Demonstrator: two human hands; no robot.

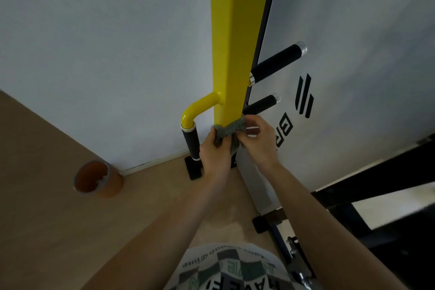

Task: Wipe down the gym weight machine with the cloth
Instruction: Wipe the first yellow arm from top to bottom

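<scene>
Cloth [229, 130] wrapped round the yellow post [231, 54] near its lower end, pinched by left hand [215, 150] and right hand [256, 139]; risk: loose tail bunches, cloth slips, far face missed.

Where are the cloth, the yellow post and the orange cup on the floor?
cloth [229, 130], head view, on the grey band wrapped round the post.
yellow post [233, 42], head view, on its front face.
orange cup [113, 187], head view, on its outer wall.
</scene>
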